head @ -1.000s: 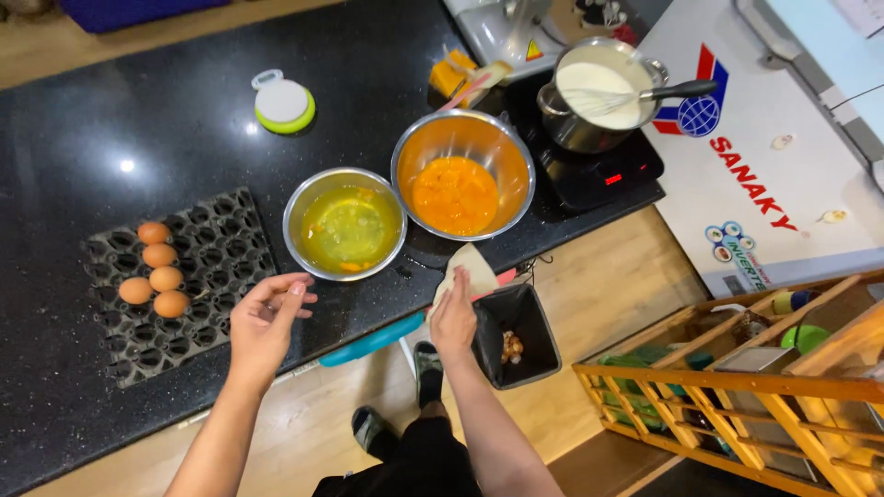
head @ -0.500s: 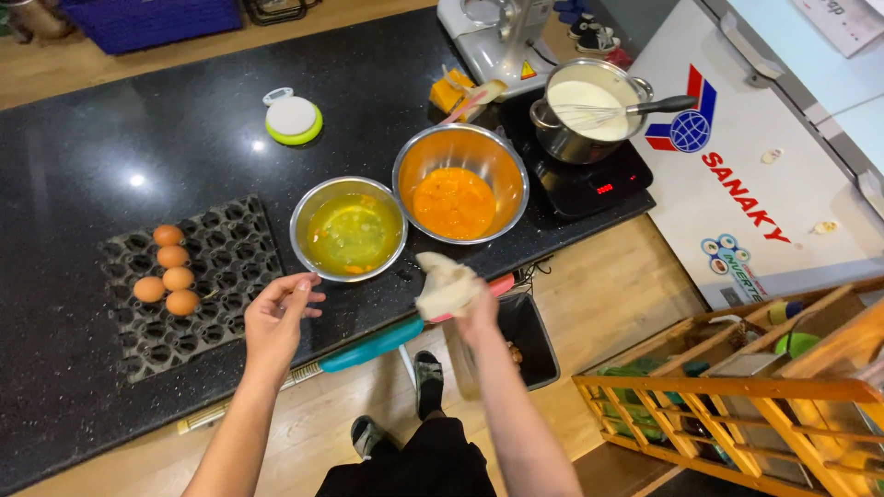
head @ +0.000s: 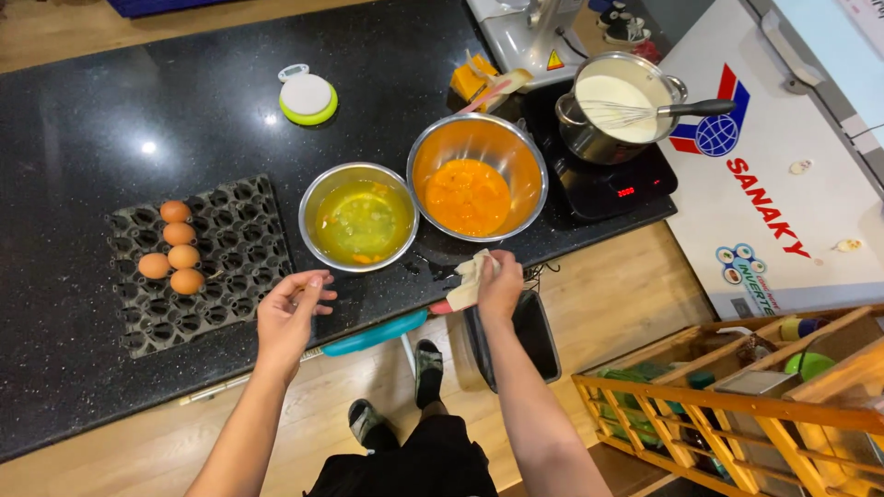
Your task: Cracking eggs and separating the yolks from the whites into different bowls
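While your right hand (head: 500, 287) hangs at the front edge of the black counter (head: 110, 101), its fingers are closed around a crumpled pale cloth (head: 468, 279), which sits just below the gap between the two steel bowls and above the dark bin (head: 525, 336) on the floor. That cloth looks soft and light, and judging by the bunched folds it will flop and trail if you pinch only a corner; gather it in the palm, as you have it now, so no loose end drags through the bowls. It may be damp, though the view does not settle that.

Your left hand (head: 293, 313) is empty, palm partly turned up, thumb and fingers loosely curled with a narrow gap between them, over the counter edge just below the smaller bowl (head: 360, 217). That bowl holds clear yellowish egg white; the larger bowl (head: 477, 175) beside it holds orange yolks. Both would likely be slick at the rim and slosh if nudged.

To your left, four brown eggs (head: 172, 248) sit in a column in the dark egg tray (head: 230, 258). They are fragile and smooth, best taken around the middle with fingertips, not squeezed. Farther back, a pot (head: 612, 106) of white liquid with a whisk (head: 663, 110) stands on a burner, well apart from both hands.
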